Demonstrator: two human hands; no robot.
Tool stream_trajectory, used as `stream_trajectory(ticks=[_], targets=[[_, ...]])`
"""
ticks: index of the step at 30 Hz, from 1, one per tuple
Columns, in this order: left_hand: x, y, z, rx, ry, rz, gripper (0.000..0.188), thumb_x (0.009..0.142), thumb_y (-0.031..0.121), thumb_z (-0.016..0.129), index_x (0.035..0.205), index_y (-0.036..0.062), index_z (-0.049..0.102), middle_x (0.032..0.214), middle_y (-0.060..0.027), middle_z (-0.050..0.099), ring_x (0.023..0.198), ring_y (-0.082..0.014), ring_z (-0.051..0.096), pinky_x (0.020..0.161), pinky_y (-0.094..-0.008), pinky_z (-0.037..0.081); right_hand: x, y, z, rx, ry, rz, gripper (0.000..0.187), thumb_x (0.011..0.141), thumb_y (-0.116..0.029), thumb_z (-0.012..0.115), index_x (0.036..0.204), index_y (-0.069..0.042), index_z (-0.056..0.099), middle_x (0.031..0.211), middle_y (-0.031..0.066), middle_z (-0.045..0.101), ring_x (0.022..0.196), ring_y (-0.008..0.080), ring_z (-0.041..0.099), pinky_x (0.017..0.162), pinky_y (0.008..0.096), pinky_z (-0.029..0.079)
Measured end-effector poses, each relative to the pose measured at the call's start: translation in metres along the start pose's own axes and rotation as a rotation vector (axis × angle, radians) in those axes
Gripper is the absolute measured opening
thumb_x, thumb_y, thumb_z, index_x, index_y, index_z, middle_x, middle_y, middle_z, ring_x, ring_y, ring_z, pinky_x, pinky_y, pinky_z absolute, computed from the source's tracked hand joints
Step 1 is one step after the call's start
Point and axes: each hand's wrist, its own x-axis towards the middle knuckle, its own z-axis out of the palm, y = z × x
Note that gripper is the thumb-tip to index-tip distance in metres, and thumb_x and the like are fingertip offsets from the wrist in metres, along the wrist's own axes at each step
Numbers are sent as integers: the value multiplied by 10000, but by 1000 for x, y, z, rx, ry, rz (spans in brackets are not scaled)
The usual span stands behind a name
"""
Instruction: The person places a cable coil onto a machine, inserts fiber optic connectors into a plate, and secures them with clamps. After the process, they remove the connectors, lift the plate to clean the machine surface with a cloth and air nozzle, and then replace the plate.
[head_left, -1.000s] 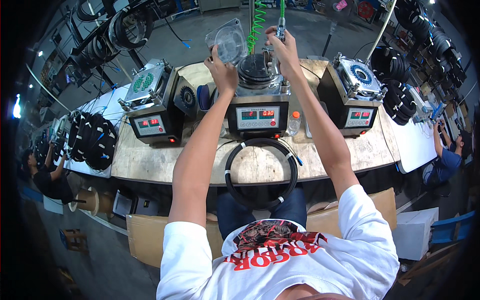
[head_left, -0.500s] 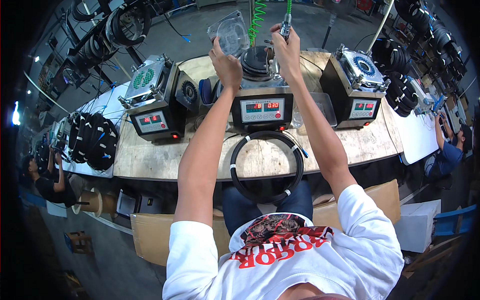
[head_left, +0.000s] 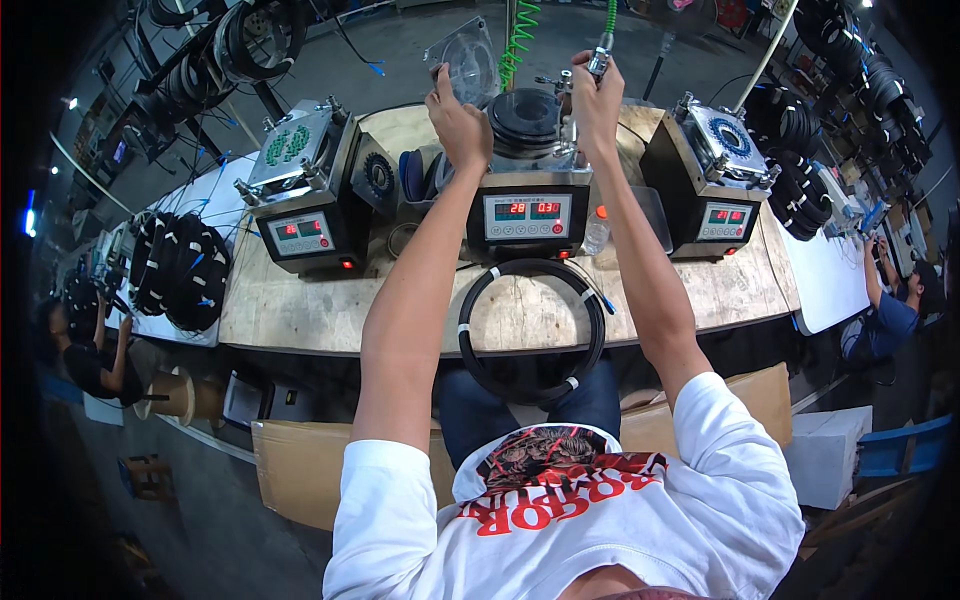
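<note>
My left hand [head_left: 462, 132] is closed on the edge of a clear square plate [head_left: 468, 62] with a round pattern, holding it tilted up beyond the middle machine. In my right hand [head_left: 597, 108] is an air blow gun [head_left: 599, 60], its green hose [head_left: 611, 15] running up from it. The fingers are wrapped round its body. Between the two hands lies the round black turntable [head_left: 525, 115] on top of the middle bench machine [head_left: 578, 205], which has a lit red display. Metal clamp parts [head_left: 565, 85] stick out beside the right hand.
Similar machines stand left [head_left: 310, 235] and right [head_left: 700, 200] on the wooden table [head_left: 400, 310]. A black cable coil [head_left: 468, 345] hangs over its front edge. A bottle with an orange cap [head_left: 597, 232] stands near my right forearm. People work at both sides.
My right hand has moved right with the blow gun, uncovering more of the turntable and the orange-capped bottle. My left hand has shifted slightly right and nearer, still with the clear plate.
</note>
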Motion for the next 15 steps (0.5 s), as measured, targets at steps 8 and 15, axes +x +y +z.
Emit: stream_trajectory(ticks=[8,15], targets=[[-3,1,2,11,-1,-19,647,833,-76,479,1450,114,436,1219,-250,545,1116,-442,564,929,-513,455,5,16,1,-40,-20,25,80,880,-33,553,921,22,594,897,77,540,697,106,557,483,277,438],[-2,-7,1,61,51,-5,636,830,-81,513,1430,118,450,1179,-226,581,1058,-432,601,874,-517,484,7,-2,-2,-47,-26,87,89,872,-20,555,927,31,602,836,66,536,660,136,524,605,308,448]])
